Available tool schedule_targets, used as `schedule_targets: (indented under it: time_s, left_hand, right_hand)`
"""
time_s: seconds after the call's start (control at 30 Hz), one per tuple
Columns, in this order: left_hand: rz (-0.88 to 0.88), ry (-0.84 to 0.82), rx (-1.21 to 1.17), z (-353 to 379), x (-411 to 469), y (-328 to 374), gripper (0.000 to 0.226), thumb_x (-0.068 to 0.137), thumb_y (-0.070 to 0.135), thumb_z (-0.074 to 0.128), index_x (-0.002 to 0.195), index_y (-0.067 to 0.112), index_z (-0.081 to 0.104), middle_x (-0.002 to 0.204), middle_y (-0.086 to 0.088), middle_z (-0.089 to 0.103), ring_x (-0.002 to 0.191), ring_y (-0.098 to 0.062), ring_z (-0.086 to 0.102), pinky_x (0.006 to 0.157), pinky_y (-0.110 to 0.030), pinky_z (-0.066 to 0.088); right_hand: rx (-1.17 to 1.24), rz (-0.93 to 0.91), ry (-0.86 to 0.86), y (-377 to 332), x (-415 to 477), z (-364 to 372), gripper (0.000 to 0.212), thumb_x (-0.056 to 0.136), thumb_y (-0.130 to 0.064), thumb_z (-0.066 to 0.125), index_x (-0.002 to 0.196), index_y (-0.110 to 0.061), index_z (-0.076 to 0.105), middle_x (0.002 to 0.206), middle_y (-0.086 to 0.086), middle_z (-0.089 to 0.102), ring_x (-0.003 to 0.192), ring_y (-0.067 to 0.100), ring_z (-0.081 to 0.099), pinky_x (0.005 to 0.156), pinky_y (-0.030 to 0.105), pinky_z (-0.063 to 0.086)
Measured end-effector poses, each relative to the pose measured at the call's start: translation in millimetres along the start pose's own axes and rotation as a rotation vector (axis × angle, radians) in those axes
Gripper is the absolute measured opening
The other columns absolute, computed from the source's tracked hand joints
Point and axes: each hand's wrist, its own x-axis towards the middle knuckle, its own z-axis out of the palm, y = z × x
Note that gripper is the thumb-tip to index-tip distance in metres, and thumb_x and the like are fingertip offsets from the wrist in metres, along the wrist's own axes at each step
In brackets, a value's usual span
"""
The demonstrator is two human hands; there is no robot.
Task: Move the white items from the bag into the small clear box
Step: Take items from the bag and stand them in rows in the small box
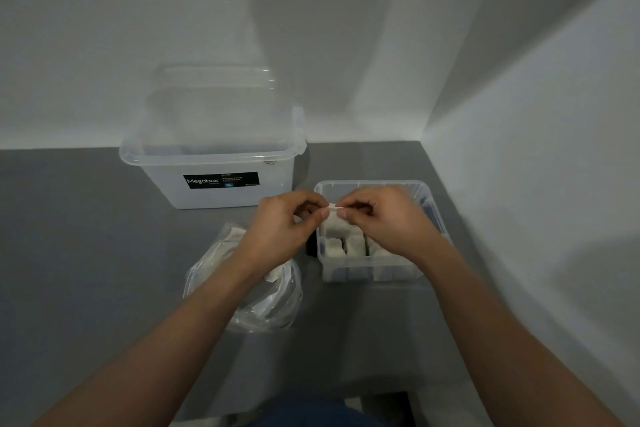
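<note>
Head view, left hand [282, 226] and right hand [379, 215] pinching one white item [333, 208] between fingertips, over small clear box [372, 274] of white pieces, clear bag [249, 291] near left, large lidded tub [214, 163] far left

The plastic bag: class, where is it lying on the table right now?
In the head view, the plastic bag lies left of the small clear box, under the left hand and in front of the large lidded box.

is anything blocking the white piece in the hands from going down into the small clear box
Nothing visible does. The left hand and right hand pinch one white item directly above the open, lidless small clear box. White items already stand packed along its near side, but the far part looks free.
</note>
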Motion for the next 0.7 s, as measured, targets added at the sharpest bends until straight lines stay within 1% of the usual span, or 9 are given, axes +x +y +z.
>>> schedule_targets:
  time_s: [0.07, 0.13, 0.2, 0.23, 0.27, 0.37, 0.43, 0.53, 0.7]
  left_hand:
    - [-0.063, -0.060, 0.046, 2, 3, -3, 0.045, 0.084, 0.043, 0.079, 0.125, 0.028, 0.068, 0.114, 0.014, 0.067, 0.099, 0.001, 0.063, 0.087, -0.021, 0.052]
    - [-0.127, -0.237, 0.167, 6, 5, -9, 0.076, 0.076, 0.053, 0.082, 0.142, 0.027, 0.055, 0.136, 0.007, 0.054, 0.118, -0.008, 0.055, 0.098, -0.025, 0.045]
    - [-0.141, -0.350, 0.292, 10, 5, -13, 0.092, 0.073, 0.058, 0.083, 0.151, 0.026, 0.045, 0.149, 0.003, 0.045, 0.132, -0.016, 0.048, 0.107, -0.031, 0.039]
    - [-0.144, -0.363, 0.317, 12, 5, -13, 0.095, 0.072, 0.059, 0.083, 0.152, 0.025, 0.043, 0.152, 0.002, 0.044, 0.135, -0.018, 0.046, 0.109, -0.032, 0.038]
    - [-0.147, -0.365, 0.324, 13, 6, -14, 0.096, 0.072, 0.059, 0.083, 0.152, 0.025, 0.042, 0.153, 0.002, 0.045, 0.136, -0.018, 0.045, 0.109, -0.033, 0.037]
    - [-0.120, -0.357, 0.370, 12, 9, -10, 0.094, 0.072, 0.061, 0.081, 0.151, 0.026, 0.043, 0.151, 0.003, 0.048, 0.135, -0.017, 0.047, 0.106, -0.032, 0.039]
    - [-0.110, -0.356, 0.404, 11, 8, -7, 0.092, 0.073, 0.062, 0.080, 0.150, 0.027, 0.045, 0.150, 0.004, 0.050, 0.133, -0.017, 0.048, 0.104, -0.032, 0.041]
    - [-0.117, -0.366, 0.426, 10, 9, -6, 0.093, 0.072, 0.067, 0.078, 0.150, 0.030, 0.044, 0.148, 0.005, 0.050, 0.133, -0.018, 0.046, 0.106, -0.037, 0.043]
    - [-0.122, -0.368, 0.436, 11, 8, -10, 0.097, 0.072, 0.070, 0.075, 0.152, 0.029, 0.040, 0.151, 0.006, 0.048, 0.136, -0.018, 0.045, 0.106, -0.039, 0.042]
  right_hand:
    - [-0.023, 0.085, 0.072, 9, 4, -3, 0.013, 0.096, -0.025, 0.068, 0.104, -0.023, 0.078, 0.093, -0.012, 0.076, 0.083, 0.001, 0.067, 0.075, 0.016, 0.049]
    - [-0.023, 0.195, 0.103, 22, 10, -4, 0.014, 0.096, -0.023, 0.068, 0.107, -0.023, 0.078, 0.095, -0.008, 0.076, 0.086, 0.006, 0.069, 0.075, 0.013, 0.049]
    - [-0.012, 0.249, 0.074, 34, 16, 0, 0.012, 0.096, -0.022, 0.068, 0.101, -0.023, 0.078, 0.089, -0.007, 0.077, 0.083, 0.011, 0.071, 0.079, 0.024, 0.057]
    - [0.010, 0.268, 0.043, 40, 19, 4, 0.011, 0.096, -0.021, 0.067, 0.097, -0.024, 0.078, 0.083, -0.007, 0.077, 0.079, 0.014, 0.072, 0.080, 0.031, 0.060]
    - [0.037, 0.286, 0.001, 44, 21, 7, 0.011, 0.096, -0.021, 0.068, 0.093, -0.023, 0.078, 0.079, -0.006, 0.076, 0.077, 0.015, 0.073, 0.078, 0.031, 0.061]
    - [0.117, 0.363, -0.187, 52, 30, 19, 0.006, 0.093, -0.018, 0.072, 0.090, -0.021, 0.077, 0.075, -0.001, 0.077, 0.074, 0.012, 0.074, 0.068, 0.020, 0.057]
    - [0.120, 0.394, -0.282, 57, 37, 32, 0.007, 0.090, -0.016, 0.076, 0.085, -0.021, 0.076, 0.072, 0.001, 0.077, 0.074, 0.016, 0.075, 0.071, 0.027, 0.060]
    - [0.028, 0.434, -0.298, 64, 51, 51, 0.013, 0.088, -0.015, 0.075, 0.077, -0.021, 0.074, 0.070, 0.001, 0.075, 0.074, 0.020, 0.074, 0.079, 0.039, 0.063]
    - [-0.169, 0.464, -0.264, 71, 61, 64, 0.018, 0.091, -0.023, 0.074, 0.076, -0.028, 0.066, 0.088, -0.003, 0.070, 0.083, 0.016, 0.064, 0.078, 0.030, 0.048]
